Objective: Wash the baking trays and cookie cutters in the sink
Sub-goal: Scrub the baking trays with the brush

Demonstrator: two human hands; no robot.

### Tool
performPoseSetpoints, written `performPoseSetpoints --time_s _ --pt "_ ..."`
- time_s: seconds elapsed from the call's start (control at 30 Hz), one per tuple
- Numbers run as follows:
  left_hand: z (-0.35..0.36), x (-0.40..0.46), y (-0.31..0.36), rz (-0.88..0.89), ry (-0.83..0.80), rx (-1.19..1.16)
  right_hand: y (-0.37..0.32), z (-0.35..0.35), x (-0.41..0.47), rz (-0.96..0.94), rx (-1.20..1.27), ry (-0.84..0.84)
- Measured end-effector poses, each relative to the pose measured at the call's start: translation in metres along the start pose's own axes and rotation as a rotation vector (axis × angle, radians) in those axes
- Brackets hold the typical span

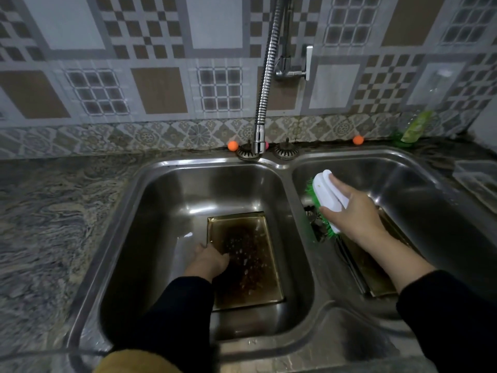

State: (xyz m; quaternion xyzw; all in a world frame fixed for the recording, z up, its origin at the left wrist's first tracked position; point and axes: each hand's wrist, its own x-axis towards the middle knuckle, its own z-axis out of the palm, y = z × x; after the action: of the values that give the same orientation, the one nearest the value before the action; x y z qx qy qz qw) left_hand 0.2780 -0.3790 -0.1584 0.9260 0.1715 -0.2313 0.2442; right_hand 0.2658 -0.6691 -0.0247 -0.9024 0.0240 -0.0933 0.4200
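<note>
A rectangular baking tray [258, 224], golden with a dark burnt stain, lies flat in the left sink basin [161, 211]. My left hand [208, 261] rests on the tray's left edge, fingers curled over it. My right hand [352, 215] grips a white scrub brush with green bristles [329, 196] above the right basin [403, 179]. A second tray [376, 278] lies in the right basin under that hand. Small dark metal pieces [316, 219], perhaps cookie cutters, sit beneath the brush; they are too dim to tell.
A flexible steel faucet hose [265, 84] hangs over the divider between basins. Two drain strainers [285, 152] sit on the back rim. A green bottle [412, 127] stands at the back right, a clear container [478, 181] on the right counter. Marbled counter [53, 224] lies left.
</note>
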Motion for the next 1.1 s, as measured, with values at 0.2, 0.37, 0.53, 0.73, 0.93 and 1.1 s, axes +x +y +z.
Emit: performPoseSetpoints --time_s 0.2,0.37,0.53,0.73,0.93,1.1 --pt "-0.04 -0.025 0.057 0.402 -0.04 0.295 0.005 -0.019 -0.005 0.049 -0.051 -0.143" --pt "-0.05 -0.053 0.127 0.636 0.057 0.362 0.021 -0.049 -0.008 0.128 -0.042 -0.155" --pt "-0.026 -0.078 0.198 0.746 0.085 0.338 0.049 -0.096 0.001 0.171 -0.107 -0.154" --pt "0.067 -0.085 0.253 0.666 -0.01 0.374 0.1 -0.156 0.024 0.189 -0.184 -0.13" --pt "0.147 -0.069 0.276 0.395 -0.122 0.37 0.147 -0.228 0.065 0.112 -0.251 -0.075" --pt "0.189 -0.038 0.278 0.29 -0.152 0.332 0.182 -0.285 0.115 0.101 -0.26 -0.005"
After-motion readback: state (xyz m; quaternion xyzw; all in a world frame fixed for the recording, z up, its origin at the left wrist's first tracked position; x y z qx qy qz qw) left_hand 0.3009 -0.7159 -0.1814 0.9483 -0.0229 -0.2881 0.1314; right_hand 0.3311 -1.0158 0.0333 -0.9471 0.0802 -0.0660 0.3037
